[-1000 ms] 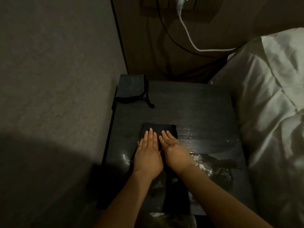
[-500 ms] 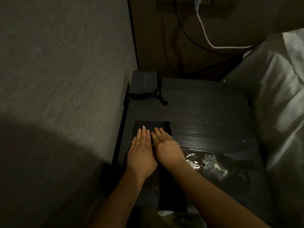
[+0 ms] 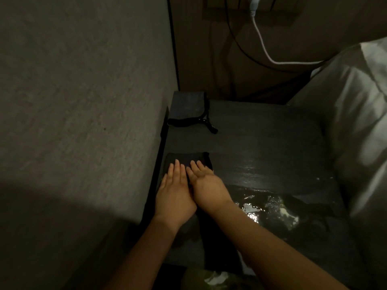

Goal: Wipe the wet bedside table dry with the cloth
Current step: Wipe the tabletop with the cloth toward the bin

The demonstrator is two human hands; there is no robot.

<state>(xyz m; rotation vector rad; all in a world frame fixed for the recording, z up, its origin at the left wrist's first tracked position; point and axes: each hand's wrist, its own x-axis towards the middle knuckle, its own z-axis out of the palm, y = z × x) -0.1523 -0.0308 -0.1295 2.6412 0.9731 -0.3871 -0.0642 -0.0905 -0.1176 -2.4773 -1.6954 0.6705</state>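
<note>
cloth [image 3: 188,161], dark and folded into a long strip, lies on the left part of the bench [image 3: 261,139], running from mid-top toward the near edge. progress judged partial: the far half of the bench looks matt and mostly dry, a band right of the cloth shows a thin wet sheen, and a glistening puddle [image 3: 270,210] sits on the near right part, just beside the right forearm. that puddle and the sheen are what is left to wipe.

left hand [image 3: 174,195] lies flat on the cloth, fingers straight and close together, palm down, pressing. right hand [image 3: 206,187] lies just beside it, touching it along the inner edge, fingers also straight and spread slightly, pressing the same strip. neither hand curls round the fabric.

grey pouch [image 3: 187,107] with a black strap sits at the far left corner, well apart from the wet area. white bedding [image 3: 356,132] borders the bench on the right.
</note>
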